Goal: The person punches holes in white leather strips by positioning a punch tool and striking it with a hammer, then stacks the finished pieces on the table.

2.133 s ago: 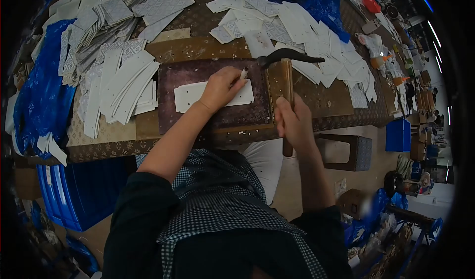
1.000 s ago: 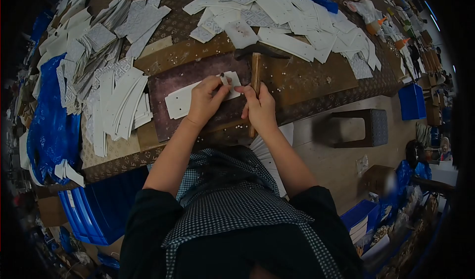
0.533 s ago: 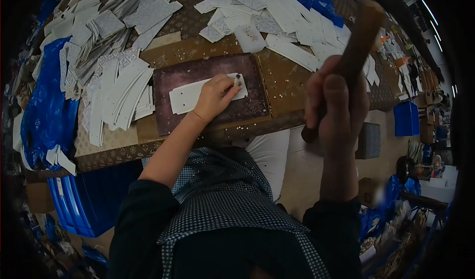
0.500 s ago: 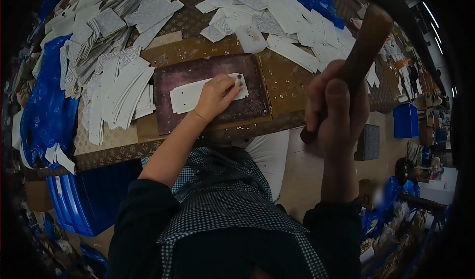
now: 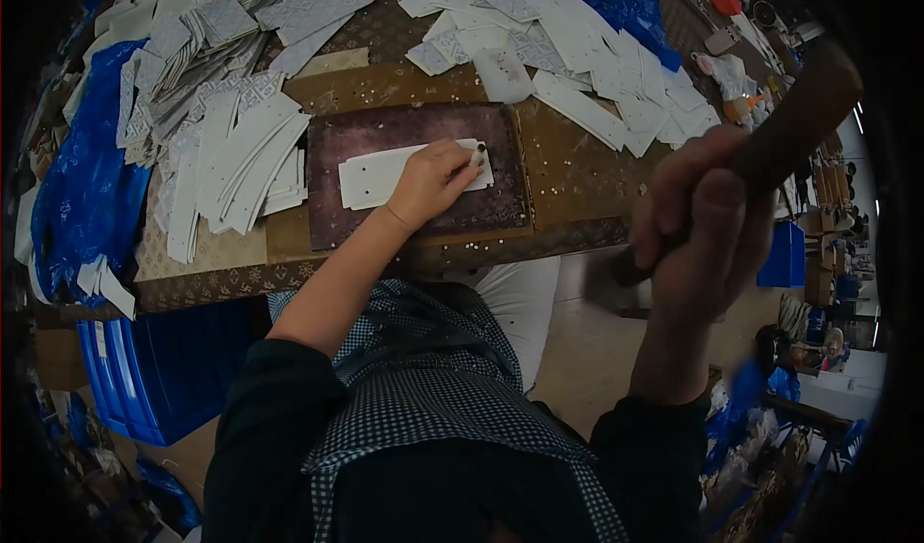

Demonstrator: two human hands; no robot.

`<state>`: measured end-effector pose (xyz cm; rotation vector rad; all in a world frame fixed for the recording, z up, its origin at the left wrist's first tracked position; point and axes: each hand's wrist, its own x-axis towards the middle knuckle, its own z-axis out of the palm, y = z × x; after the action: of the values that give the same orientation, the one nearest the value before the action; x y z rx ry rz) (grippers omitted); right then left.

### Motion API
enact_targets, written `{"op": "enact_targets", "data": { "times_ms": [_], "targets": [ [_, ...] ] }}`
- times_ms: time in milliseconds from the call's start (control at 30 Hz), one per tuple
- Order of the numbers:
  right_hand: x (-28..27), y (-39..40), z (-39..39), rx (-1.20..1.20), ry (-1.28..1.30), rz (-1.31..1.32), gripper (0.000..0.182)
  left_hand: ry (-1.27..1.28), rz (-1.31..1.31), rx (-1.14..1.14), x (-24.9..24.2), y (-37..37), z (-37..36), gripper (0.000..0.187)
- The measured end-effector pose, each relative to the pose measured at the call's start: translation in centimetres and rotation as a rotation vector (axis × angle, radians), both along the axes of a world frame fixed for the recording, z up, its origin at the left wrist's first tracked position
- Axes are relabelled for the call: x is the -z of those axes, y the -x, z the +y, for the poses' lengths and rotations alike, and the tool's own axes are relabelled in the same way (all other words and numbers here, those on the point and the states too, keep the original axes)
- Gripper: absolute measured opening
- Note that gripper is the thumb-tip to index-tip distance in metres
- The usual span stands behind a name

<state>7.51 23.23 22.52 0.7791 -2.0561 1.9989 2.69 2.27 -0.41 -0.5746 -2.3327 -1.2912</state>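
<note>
My left hand [image 5: 428, 183] rests on a white card strip [image 5: 366, 179], its fingers pinched round a short metal punch [image 5: 478, 154] that stands near the strip's right end. The card has a few small dark holes and lies on a worn purple board [image 5: 332, 139]. Up at the right, away from the board, my right hand [image 5: 701, 218] is closed round the wooden handle of a hammer [image 5: 804, 105]. The raised hammer is blurred, and its head is lost in the dark edge of the view.
Patterned and white card strips [image 5: 245, 158] are heaped at the left, with another pile [image 5: 587, 52] at the back right. A translucent white block [image 5: 502, 74] sits behind the board. Small white punched dots [image 5: 486, 245] litter the table. A blue bin [image 5: 159, 374] stands below left.
My right hand has moved right with the hammer, which tilts further outward. My left hand keeps the punch at the same end of the card. The whole view has shifted slightly.
</note>
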Motion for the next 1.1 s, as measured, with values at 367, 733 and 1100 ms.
{"op": "enact_targets", "data": {
  "times_ms": [367,733,1100],
  "targets": [
    [12.2,0.9,0.6,0.087,-0.247,-0.702,0.027,0.016,-0.037,0.01,0.1,0.0,0.0,0.016],
    [20.2,3.1,-3.3,0.202,0.041,-0.634,0.027,-0.193,-0.278,-0.147,0.0,-0.1,-0.1,0.014],
    [20.3,2.8,-3.6,0.291,0.128,-0.585,0.026,0.399,-0.297,-0.352,-3.7,-3.6,-4.6,0.042]
  ]
}}
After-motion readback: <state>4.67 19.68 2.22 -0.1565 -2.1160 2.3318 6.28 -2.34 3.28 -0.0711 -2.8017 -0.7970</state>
